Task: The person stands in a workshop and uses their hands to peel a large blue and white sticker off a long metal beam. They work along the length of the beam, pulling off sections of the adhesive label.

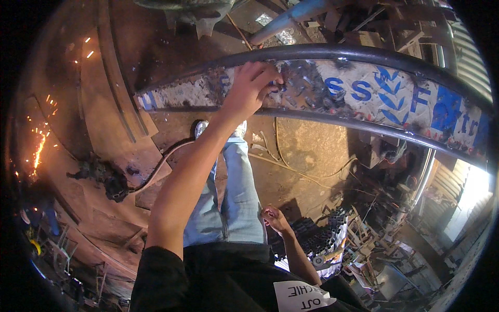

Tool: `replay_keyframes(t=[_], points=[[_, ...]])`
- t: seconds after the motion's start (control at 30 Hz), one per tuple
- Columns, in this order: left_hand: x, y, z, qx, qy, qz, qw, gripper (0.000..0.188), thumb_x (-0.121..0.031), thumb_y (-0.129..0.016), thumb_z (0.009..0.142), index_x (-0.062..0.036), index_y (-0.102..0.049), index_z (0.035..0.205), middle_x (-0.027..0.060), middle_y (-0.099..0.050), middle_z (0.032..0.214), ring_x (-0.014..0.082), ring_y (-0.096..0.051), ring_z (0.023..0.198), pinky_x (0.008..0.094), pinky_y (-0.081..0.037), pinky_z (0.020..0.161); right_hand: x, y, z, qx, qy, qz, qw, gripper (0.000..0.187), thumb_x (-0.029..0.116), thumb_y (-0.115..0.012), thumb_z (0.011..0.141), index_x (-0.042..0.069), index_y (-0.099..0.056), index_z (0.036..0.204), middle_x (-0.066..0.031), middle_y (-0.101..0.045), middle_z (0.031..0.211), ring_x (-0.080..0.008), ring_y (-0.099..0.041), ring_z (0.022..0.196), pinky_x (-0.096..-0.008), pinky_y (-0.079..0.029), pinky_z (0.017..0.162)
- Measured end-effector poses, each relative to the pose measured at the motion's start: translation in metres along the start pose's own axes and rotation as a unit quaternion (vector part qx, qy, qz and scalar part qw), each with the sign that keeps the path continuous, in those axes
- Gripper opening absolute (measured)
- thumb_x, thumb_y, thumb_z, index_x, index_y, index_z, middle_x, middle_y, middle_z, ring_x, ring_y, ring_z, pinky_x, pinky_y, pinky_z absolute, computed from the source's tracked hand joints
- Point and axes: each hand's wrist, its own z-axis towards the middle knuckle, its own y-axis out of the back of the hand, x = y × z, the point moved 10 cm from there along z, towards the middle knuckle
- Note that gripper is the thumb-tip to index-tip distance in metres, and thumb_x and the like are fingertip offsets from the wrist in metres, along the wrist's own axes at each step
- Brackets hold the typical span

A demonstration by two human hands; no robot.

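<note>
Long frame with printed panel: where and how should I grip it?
Probably by its near rail, right of the left hand, coming from the near side: the rail looks slim and rounded with floor visible alongside, whereas the printed panel is broad.

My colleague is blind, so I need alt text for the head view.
A person's left hand is held out over a long, scuffed white-and-blue panel set between two dark rounded metal bars. The right hand hangs beside pale blue jeans; orange sparks glow at far left.
</note>
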Motion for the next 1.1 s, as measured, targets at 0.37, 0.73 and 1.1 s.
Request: replay_keyframes(t=[0.37, 0.73, 1.1], points=[[-0.013, 0.002, 0.001, -0.006, -0.104, 0.032, 0.994, 0.034, -0.004, -0.068, 0.057, -0.0157, -0.066, 0.089, -0.0018, -0.06, 0.094, 0.0223, -0.055, 0.087, 0.0352, -0.044, 0.077, -0.002, 0.002, 0.0, -0.01, 0.005, 0.017, 1.0, 0.018, 0.023, -0.063, 0.088, 0.006, -0.057, 0.093, -0.0021, -0.057, 0.079, -0.0106, -0.056, 0.07, -0.0258, -0.048, 0.063], [-0.009, -0.003, 0.007, 0.057, -0.13, -0.041, 0.989, 0.027, 0.003, -0.066, 0.066, -0.0082, -0.064, 0.092, 0.0063, -0.058, 0.089, 0.0261, -0.055, 0.087, 0.037, -0.047, 0.076, -0.013, 0.002, 0.0, -0.008, -0.006, 0.002, 1.0, 0.015, 0.017, -0.063, 0.087, 0.006, -0.057, 0.097, -0.0044, -0.059, 0.083, -0.0133, -0.059, 0.076, -0.0278, -0.05, 0.068], [-0.018, 0.002, -0.001, 0.049, -0.152, -0.013, 0.987, 0.04, 0.0, -0.068, 0.065, -0.0174, -0.069, 0.101, 0.0003, -0.062, 0.097, 0.0225, -0.056, 0.09, 0.0326, -0.05, 0.078, -0.004, 0.002, 0.002, -0.015, 0.009, -0.014, 1.0, 0.017, 0.021, -0.061, 0.088, 0.006, -0.058, 0.095, -0.0032, -0.059, 0.078, -0.0112, -0.056, 0.067, -0.0258, -0.049, 0.061]])
